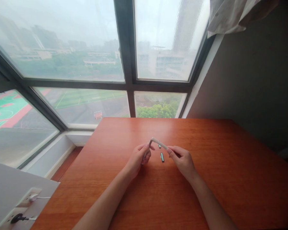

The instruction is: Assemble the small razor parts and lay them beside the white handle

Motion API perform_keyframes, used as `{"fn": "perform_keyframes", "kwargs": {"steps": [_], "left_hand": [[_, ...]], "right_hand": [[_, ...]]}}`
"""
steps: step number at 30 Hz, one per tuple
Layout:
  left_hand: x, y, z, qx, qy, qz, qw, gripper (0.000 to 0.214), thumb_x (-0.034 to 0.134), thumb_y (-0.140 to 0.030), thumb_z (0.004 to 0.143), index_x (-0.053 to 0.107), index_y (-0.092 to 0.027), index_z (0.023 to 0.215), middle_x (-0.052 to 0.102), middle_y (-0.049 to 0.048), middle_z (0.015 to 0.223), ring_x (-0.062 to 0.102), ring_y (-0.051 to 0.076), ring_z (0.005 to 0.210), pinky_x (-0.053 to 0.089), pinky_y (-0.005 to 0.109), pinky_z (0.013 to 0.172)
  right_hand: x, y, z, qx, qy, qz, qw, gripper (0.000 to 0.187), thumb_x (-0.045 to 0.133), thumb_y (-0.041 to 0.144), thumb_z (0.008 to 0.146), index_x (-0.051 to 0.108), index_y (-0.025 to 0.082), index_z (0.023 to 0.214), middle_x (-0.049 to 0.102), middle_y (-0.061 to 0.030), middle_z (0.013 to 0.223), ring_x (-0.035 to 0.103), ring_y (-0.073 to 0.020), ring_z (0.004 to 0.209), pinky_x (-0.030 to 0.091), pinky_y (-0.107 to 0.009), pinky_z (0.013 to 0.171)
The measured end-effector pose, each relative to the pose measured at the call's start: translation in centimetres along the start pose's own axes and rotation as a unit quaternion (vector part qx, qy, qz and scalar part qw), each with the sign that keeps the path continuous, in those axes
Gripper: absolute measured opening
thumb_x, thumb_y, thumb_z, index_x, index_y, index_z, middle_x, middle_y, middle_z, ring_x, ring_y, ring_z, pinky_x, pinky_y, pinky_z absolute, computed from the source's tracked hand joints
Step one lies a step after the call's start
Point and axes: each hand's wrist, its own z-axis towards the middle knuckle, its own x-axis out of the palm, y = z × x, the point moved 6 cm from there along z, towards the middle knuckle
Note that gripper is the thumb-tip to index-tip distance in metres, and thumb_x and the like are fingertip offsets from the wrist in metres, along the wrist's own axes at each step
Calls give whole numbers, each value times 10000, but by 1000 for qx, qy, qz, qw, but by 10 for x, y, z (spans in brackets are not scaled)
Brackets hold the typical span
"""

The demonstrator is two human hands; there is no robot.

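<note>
A thin pale grey strip, bent sharply near its middle, spans the gap between my two hands above the table. My left hand is closed around its left part, which runs down through the fingers. At the other end, my right hand pinches the strip between thumb and fingertips. Below the strip, between the hands, lies a small dark cylindrical piece with a greenish side. Just beyond it is a smaller dark piece, partly covered by the strip. The exact kind of these things is too small to tell.
The brown wooden table stretches beneath my hands toward the large framed window. A dark wall rises on the right. At lower left, a socket panel holds a white plug and a black plug. A pale cloth hangs at upper right.
</note>
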Motion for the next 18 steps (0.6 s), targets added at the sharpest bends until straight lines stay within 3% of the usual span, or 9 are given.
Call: {"fn": "perform_keyframes", "kwargs": {"steps": [18], "left_hand": [[0, -1, 0, 15, -5, 9, 1000, 354, 574, -491, 828, 592, -137, 834, 346, -84, 462, 204, 48, 389, 117, 193, 384]], "right_hand": [[1, -1, -1, 8, 10, 10, 1000, 311, 547, 403, 879, 735, 155, 887, 644, -29, 690, 589, -166, 643, 447, -237, 590]]}}
